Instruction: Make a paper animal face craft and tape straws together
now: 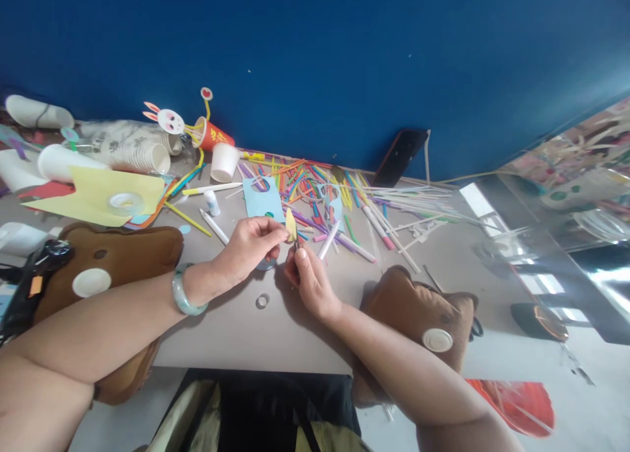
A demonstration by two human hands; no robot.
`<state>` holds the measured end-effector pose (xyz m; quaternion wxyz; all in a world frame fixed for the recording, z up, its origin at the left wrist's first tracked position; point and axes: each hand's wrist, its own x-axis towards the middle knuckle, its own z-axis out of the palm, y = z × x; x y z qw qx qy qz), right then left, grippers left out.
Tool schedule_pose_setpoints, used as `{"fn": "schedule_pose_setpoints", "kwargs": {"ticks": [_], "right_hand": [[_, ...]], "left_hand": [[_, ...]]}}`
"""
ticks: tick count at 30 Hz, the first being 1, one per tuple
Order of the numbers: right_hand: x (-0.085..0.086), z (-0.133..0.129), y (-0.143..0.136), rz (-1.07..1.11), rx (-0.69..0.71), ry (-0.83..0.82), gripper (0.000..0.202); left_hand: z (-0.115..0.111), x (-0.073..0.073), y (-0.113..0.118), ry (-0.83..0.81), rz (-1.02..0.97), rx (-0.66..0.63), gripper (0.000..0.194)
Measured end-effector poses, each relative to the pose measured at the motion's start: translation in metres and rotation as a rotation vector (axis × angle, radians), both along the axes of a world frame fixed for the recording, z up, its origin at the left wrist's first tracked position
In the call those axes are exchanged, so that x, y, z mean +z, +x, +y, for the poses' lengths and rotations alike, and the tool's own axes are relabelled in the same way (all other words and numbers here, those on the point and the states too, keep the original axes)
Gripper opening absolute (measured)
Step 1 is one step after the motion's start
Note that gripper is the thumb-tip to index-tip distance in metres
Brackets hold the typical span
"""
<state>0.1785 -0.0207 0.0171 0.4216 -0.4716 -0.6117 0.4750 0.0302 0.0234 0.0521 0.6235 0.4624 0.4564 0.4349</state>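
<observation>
My left hand [249, 247] pinches a small pointed piece of yellow paper [291, 225] between thumb and fingertips. Close against it, my right hand [312, 278] is closed around small scissors [296, 245]; only a short dark length shows at the paper's lower end, and the handles are hidden in my fingers. Behind my hands lies a light blue paper sheet [260, 199] with a round hole cut in it. A small roll of clear tape [262, 300] rests on the table just below my hands.
Coloured sticks and straws [310, 189] spread along the back with markers [329, 240]. Paper cups [142, 155], yellow paper [93, 193] and a rabbit-face cup craft [216, 136] stand left. A phone [401, 157] leans on the blue wall. Brown cushions [418, 311] flank my arms.
</observation>
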Motion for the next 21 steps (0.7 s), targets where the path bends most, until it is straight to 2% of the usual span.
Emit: {"fn": "schedule_pose_setpoints", "kwargs": {"ticks": [21], "right_hand": [[-0.0053,0.001,-0.0027,0.08,-0.06,-0.063,0.047]], "left_hand": [[0.0005,-0.0039,-0.0006,0.028,-0.01,-0.014,0.017]]}}
